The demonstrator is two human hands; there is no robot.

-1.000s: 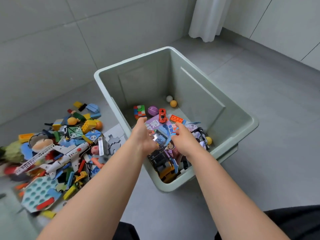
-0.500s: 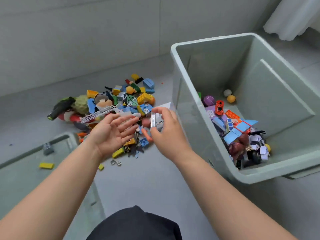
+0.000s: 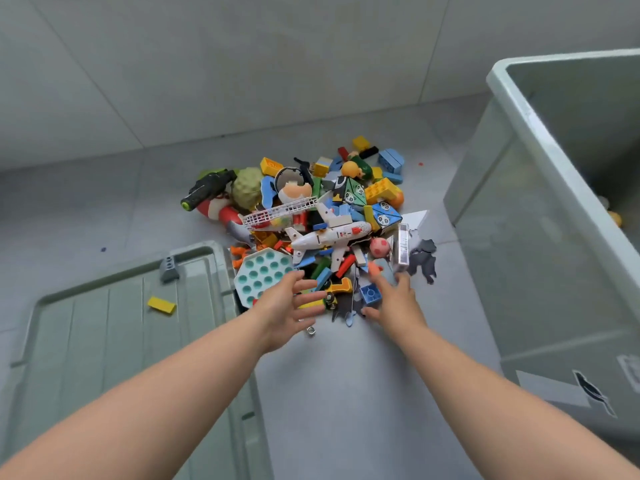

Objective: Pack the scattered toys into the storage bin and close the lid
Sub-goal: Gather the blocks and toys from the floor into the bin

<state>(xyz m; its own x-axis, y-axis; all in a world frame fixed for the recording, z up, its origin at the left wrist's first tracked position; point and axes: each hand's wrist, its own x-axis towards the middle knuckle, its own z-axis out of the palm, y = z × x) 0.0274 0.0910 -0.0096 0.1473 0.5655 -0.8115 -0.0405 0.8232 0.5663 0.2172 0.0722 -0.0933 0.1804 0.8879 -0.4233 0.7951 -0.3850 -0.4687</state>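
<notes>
Reaching out over the near edge of the toy pile (image 3: 325, 216), both bare arms stretch across a strip of grey floor (image 3: 346, 393) that lies open between the lid and the bin. The left hand (image 3: 287, 306) is spread, palm turned inward, fingers apart and holding nothing, just beside a teal bubble tray (image 3: 263, 275). The right hand (image 3: 394, 303) is spread too, fingers straight, next to a blue brick (image 3: 370, 295). One fingertip is close under a clear upright piece (image 3: 402, 245); whether it touches I cannot tell.

The pile sits mid-floor, a white toy plane (image 3: 329, 237) lying across its middle with bricks, a ball and flat grey cut-outs around it. Its far edge stops short of the wall (image 3: 242, 64), with bare floor between. On the right, only a narrow lane of floor separates the pile's edge from the bin's near wall.

The storage bin (image 3: 540, 216) stands at the right, top open, its pale rim running toward the far corner. The lid (image 3: 104, 327) lies flat on the floor at the left, its far right corner right against the teal tray. A yellow brick (image 3: 161, 305) and a small grey piece (image 3: 169, 268) rest on it.
</notes>
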